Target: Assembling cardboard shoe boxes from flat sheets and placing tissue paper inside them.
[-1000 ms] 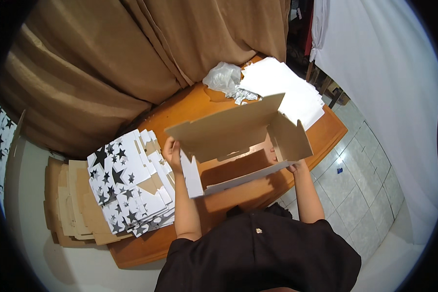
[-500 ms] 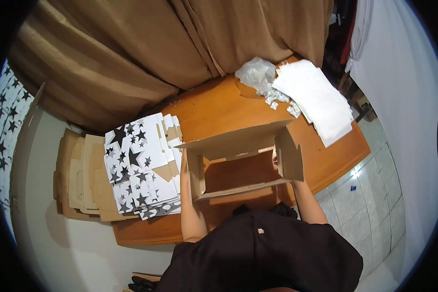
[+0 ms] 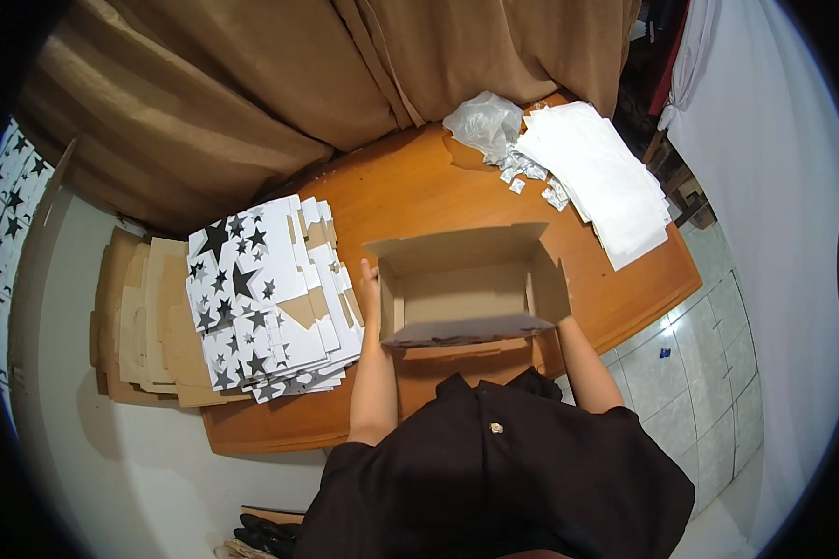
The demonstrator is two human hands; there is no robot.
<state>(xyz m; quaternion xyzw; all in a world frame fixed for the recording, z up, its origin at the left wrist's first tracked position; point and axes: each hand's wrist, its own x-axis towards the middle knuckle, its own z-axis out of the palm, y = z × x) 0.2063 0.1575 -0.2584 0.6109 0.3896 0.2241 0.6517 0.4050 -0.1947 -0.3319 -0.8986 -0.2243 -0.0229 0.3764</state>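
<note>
At the centre of the frame, an open cardboard box point(image 3: 452, 291) is between the hands, over the counter point(image 3: 401, 186). The left hand point(image 3: 370, 291) is at its left wall, seemingly touching; the right hand is hidden behind the right end (so I cannot tell whether either hand's fingers grip). The step in hand looks like shaping the box; the next move probably calls for steadying both ends.
</note>
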